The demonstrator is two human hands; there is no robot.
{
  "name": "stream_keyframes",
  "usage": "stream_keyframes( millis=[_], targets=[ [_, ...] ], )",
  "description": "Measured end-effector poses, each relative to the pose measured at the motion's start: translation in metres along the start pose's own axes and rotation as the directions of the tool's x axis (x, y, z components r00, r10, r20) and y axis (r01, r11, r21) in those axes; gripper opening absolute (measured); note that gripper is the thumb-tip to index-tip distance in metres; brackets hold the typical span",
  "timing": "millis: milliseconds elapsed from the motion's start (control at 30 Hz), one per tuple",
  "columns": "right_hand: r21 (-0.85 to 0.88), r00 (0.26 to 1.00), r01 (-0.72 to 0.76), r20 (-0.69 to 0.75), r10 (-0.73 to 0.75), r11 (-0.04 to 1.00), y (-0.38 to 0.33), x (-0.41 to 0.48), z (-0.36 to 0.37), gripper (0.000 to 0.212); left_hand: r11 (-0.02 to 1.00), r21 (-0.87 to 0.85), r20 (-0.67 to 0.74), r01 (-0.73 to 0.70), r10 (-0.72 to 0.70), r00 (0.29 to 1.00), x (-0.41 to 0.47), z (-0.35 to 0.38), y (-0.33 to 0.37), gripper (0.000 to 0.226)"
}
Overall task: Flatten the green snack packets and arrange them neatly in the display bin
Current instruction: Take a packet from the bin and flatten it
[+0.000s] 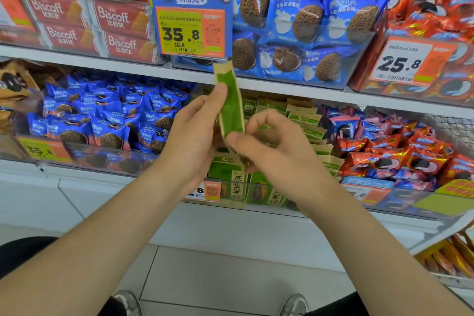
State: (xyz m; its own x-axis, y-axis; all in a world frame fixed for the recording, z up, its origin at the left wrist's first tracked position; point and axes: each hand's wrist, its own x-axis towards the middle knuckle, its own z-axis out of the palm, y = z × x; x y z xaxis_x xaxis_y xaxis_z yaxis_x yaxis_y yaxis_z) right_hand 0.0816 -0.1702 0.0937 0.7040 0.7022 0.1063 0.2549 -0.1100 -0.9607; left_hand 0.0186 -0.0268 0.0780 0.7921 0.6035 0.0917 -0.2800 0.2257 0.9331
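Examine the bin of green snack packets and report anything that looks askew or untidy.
Yes. In the display bin, the green packets at the back right lie tilted and overlapping at mixed angles, unlike the upright front row. One packet is out of the bin, pinched between left hand and right hand.

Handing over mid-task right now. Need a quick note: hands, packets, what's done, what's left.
Left hand: grips the held packet along its upper half, thumb on the front.
Right hand: pinches the same packet at its lower end.
Held packet: upright, above the display bin, not in it.
Bin: holds stocked packets, rows at the back and some standing in front.
Done: most stock is in the bin.
Left: finish flattening this one, slot it in, and probably straighten the uneven back rows.
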Motion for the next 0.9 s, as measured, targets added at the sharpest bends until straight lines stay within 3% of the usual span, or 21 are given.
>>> stream_keyframes(
  millis=[67, 133, 200, 367, 533, 900],
  targets=[
    [-0.003, 0.993, 0.039, -0.113, -0.039, 0.999, 0.003, 0.002, -0.001, 0.032, 0.982, 0.174, 0.062, -0.072, 0.062, 0.996, -0.005, -0.002, -0.001, 0.053],
    [-0.116, 0.975, 0.082, -0.196, -0.104, 0.990, 0.010, 0.003, -0.001, 0.034, 0.928, 0.337, 0.107, -0.157, 0.128, 0.986, -0.013, -0.004, -0.006, 0.051],
    [-0.189, 0.964, 0.101, -0.225, -0.143, 0.977, 0.017, 0.000, 0.002, 0.032, 0.891, 0.399, 0.134, -0.216, 0.176, 0.975, -0.020, -0.008, -0.010, 0.044],
    [0.044, 0.965, 0.047, -0.261, -0.034, 0.998, 0.028, -0.005, 0.008, 0.028, 0.842, 0.491, 0.182, -0.223, 0.151, 0.971, -0.028, -0.014, -0.016, 0.012],
    [0.201, 0.963, 0.025, -0.267, 0.030, 0.979, 0.033, -0.012, 0.011, 0.026, 0.856, 0.463, 0.224, -0.229, 0.137, 0.965, -0.032, -0.019, -0.021, 0.014],
    [0.246, 0.970, -0.093, -0.194, 0.143, 0.965, 0.027, -0.013, 0.002, 0.025, 0.926, 0.369, 0.234, -0.081, -0.008, 0.972, -0.031, -0.021, -0.014, 0.016]
  ],
)
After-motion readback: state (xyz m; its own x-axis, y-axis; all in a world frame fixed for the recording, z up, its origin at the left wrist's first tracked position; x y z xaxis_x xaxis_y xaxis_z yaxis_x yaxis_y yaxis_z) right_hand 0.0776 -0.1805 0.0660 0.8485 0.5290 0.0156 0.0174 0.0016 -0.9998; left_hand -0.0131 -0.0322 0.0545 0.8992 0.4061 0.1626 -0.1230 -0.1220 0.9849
